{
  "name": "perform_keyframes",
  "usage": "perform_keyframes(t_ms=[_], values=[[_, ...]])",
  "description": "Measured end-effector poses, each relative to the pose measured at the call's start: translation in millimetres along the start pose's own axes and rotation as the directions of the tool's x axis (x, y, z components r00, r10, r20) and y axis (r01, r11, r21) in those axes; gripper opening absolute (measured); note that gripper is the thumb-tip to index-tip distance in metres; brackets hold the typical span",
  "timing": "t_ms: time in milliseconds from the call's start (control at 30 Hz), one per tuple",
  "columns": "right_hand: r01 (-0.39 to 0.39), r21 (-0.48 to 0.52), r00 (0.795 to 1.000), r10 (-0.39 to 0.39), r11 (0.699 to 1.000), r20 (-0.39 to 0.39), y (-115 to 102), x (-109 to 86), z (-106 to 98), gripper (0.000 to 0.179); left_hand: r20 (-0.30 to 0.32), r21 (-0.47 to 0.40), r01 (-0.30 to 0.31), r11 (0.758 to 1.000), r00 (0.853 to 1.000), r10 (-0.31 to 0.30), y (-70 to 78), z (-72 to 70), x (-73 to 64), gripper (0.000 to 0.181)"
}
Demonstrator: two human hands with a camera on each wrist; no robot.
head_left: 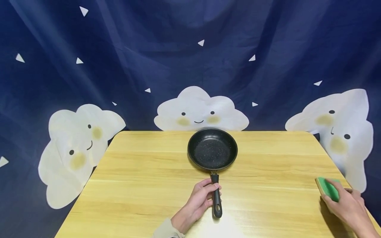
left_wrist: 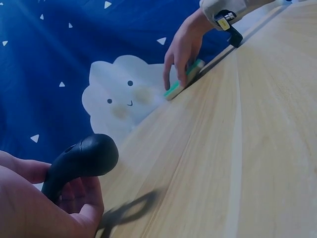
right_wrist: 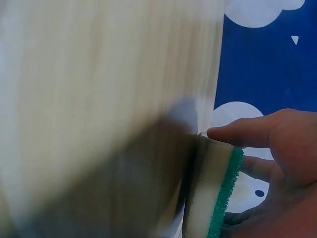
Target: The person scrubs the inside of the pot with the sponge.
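Observation:
A black frying pan (head_left: 212,153) with a speckled inside stands at the middle of the table, its handle toward me. My left hand (head_left: 197,201) grips that handle from the left, thumb on top. In the left wrist view the rounded handle end (left_wrist: 96,153) rises from the left hand (left_wrist: 44,203). Over at the table's right edge, my right hand (head_left: 346,203) holds a sponge (head_left: 322,188) with a green scouring side. The right wrist view shows the sponge's pale foam (right_wrist: 205,193) facing the tabletop, and the thumb of the right hand (right_wrist: 287,158) at its top corner.
The light wooden table (head_left: 143,185) reaches back to a dark blue curtain (head_left: 178,43) printed with white clouds and small triangles. Its right edge runs just beside the sponge. A dark device is strapped at the right sleeve (left_wrist: 228,15).

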State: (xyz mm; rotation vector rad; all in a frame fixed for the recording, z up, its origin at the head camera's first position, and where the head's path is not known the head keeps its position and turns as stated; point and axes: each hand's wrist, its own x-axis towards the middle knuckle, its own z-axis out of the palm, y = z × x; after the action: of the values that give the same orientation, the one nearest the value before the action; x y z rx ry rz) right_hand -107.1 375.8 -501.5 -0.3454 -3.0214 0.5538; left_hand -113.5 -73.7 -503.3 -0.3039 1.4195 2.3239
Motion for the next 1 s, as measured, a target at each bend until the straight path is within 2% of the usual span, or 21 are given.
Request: perform_keyframes(t_ms=[300, 433, 567, 800, 1000], values=[[0.078, 0.034, 0.997, -0.079, 0.996, 0.021, -15, 2.6, -7, 0.059, -0.007, 0.015, -0.013, 1.000, 1.000, 0.013, -0.6, 0.2, -0.1, 0.042], [0.130, 0.072, 0.992, -0.130, 0.989, -0.011, -28, 0.7, -7, 0.058, -0.013, 0.014, -0.004, 1.000, 1.000, 0.004, -0.3, 1.2, -0.4, 0.045], [0.196, 0.111, 0.980, -0.189, 0.974, -0.066, -45, -3.0, -4, 0.056, -0.013, 0.004, 0.013, 1.000, 1.000, -0.013, 0.0, 2.2, -0.2, 0.048], [0.255, 0.185, 0.967, -0.245, 0.949, -0.074, -83, -3.3, -1, 0.058, -0.015, -0.013, -0.008, 1.000, 1.000, 0.008, -2.1, 2.7, 0.7, 0.044], [0.353, 0.214, 0.935, -0.334, 0.911, -0.121, -120, -0.3, 5, 0.057, -0.021, -0.012, -0.004, 1.000, 1.000, 0.003, -4.1, 0.9, 0.3, 0.043]])
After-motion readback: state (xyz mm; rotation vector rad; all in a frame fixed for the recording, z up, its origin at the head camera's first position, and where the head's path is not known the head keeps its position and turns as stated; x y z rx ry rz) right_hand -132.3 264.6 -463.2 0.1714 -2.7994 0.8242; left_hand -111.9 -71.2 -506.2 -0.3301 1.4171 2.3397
